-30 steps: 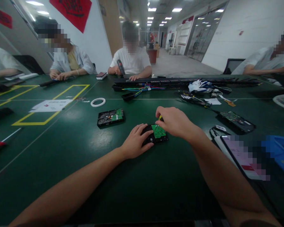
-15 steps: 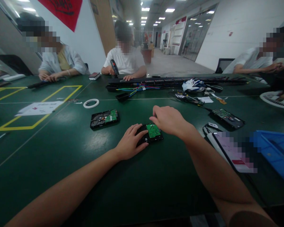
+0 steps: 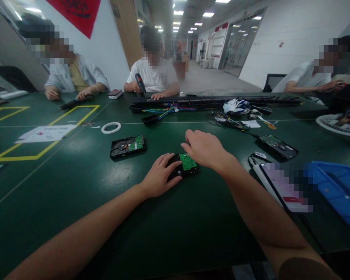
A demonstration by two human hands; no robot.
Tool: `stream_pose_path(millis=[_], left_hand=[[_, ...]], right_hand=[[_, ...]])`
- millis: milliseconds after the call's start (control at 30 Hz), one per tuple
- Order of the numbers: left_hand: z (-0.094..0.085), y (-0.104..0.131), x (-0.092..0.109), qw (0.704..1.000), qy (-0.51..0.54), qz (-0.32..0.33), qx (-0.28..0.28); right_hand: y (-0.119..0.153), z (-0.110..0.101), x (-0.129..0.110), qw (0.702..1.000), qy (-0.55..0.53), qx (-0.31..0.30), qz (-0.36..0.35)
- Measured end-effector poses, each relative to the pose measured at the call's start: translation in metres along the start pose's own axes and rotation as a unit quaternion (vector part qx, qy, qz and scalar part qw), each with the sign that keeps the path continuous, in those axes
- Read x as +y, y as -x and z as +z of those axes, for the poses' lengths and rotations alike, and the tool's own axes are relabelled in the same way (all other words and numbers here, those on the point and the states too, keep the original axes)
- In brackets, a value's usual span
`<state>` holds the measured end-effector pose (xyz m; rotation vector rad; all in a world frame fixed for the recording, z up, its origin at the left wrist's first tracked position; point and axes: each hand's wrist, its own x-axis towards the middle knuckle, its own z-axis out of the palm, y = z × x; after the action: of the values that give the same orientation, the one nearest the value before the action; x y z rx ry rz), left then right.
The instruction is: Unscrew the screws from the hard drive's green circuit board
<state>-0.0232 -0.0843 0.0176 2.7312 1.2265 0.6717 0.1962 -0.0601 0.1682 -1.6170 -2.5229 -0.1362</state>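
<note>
On the smooth dark-green table (image 3: 76,182), near the middle, lies a small hard drive (image 3: 184,165), flat and rectangular, black casing with a glossy green circuit board facing up. Pressed onto its near-left corner, the left hand (image 3: 159,177), palm down, fingers spread flat over the black edge, gripping nothing, only pinning the drive to the mat. Hovering over the far edge, the right hand (image 3: 204,149), knuckles up and fingers curled loosely downward, fingertips close to the board; cannot tell whether anything is pinched underneath, since the back of the hand hides it. Just to the left, well apart from both hands, sits a second hard drive (image 3: 127,146), larger, with a round metal hub and a green board at one end. Farther left, a thin white ring of tape (image 3: 111,127), a white paper sheet (image 3: 45,133) inside yellow floor-tape lines. To the right, a third drive (image 3: 277,145) with a dark matte shell, a blurred flat tablet-like slab (image 3: 282,186), and a blue plastic tray (image 3: 335,190) with a raised rim. Across the far side, a long black strip (image 3: 216,100) with a tangle of coloured wires (image 3: 169,111) and a crumpled white glove (image 3: 235,105). Beyond that, seated co-workers, one in a white shirt gripping a dark power screwdriver (image 3: 140,83).
</note>
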Motion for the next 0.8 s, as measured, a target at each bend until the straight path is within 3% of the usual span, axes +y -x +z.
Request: stream_pose_path(millis=[133,333,567,800], left_hand=[[0.0005,-0.0002,-0.0004,1.0,-0.004,-0.002,-0.007],[0.0003,-0.0009,-0.0001,1.0,0.006,-0.005,-0.011],[0.0017,-0.0009,-0.0003,1.0,0.016,-0.009,-0.004],[0.0003,-0.0001,-0.0001,1.0,0.009,-0.008,-0.011]], right_hand=[[-0.0002,-0.0005,0.0014,0.999,0.039,-0.011,0.034],[-0.002,-0.0043,0.0065,0.999,-0.031,-0.027,-0.021],[-0.0013,-0.0019,0.0066,0.998,-0.041,-0.023,-0.042],[-0.0007,0.0026,0.0039,0.998,0.029,-0.006,0.049]])
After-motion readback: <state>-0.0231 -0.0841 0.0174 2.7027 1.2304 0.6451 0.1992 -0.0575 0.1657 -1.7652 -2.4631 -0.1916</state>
